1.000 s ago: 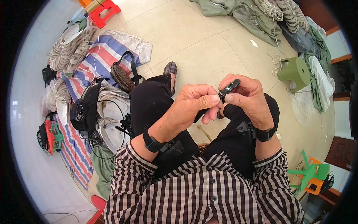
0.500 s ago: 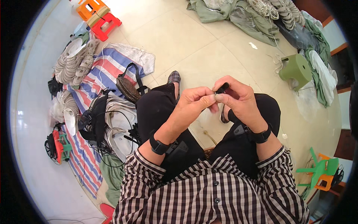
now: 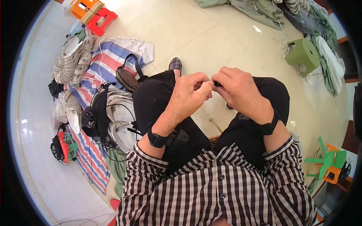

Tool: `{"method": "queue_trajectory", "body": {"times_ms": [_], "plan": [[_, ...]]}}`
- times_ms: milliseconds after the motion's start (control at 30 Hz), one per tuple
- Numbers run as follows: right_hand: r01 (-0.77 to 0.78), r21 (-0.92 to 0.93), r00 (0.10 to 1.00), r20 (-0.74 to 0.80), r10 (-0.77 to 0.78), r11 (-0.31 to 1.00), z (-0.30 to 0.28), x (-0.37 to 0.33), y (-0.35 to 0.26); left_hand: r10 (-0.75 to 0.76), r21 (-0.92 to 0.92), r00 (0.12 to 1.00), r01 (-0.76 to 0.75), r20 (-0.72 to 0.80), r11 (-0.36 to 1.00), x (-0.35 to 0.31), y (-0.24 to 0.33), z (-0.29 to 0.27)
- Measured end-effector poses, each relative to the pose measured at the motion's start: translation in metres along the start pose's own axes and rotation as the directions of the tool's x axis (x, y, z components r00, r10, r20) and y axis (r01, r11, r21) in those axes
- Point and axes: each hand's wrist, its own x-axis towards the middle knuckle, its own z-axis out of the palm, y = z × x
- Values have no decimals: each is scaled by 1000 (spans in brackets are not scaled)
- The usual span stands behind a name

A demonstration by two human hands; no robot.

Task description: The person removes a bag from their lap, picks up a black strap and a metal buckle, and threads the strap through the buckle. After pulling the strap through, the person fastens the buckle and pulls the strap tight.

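Note:
Above my knees, my left hand (image 3: 190,94) and my right hand (image 3: 241,92) meet with their fingertips nearly touching. A small black piece (image 3: 217,84) sits pinched between the thumb and fingers of my right hand; most of it is hidden, so its kind does not show. My left thumb and forefinger are pressed together right beside its left end, and whatever they grip is too small to make out. Both wrists wear black straps with a dark unit.
At the left, a striped sheet (image 3: 109,56) lies under stacked fabric-covered pieces (image 3: 68,62), a brown bag (image 3: 126,80) and tangled black cables. A red stool (image 3: 102,20) stands far left, an olive stool (image 3: 303,56) far right, a green stool (image 3: 328,162) near right.
My right hand has turned so its back faces up, covering more of the black piece. Both hands have risen slightly in the view, which has itself shifted a little.

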Motion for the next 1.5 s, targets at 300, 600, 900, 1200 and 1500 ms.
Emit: {"method": "queue_trajectory", "body": {"times_ms": [300,600,900,1200,1500], "plan": [[69,53,997,32,-71,996,2,-6,-1,-22,52,989,14,146,999,-2,0,-4],[89,341,996,-21,-87,936,-17,-5,-2,91,-648,936,162,339,744,-9,-5,-10],[147,524,989,-73,-128,839,-27,-4,-5,238,-788,876,221,419,574,-15,-1,-11],[155,406,988,-39,-152,901,-28,-10,-8,58,-538,865,255,498,803,-20,9,-22],[62,502,998,-4,-69,863,-27,-5,-11,31,-610,853,346,520,713,-22,8,-25]]}}
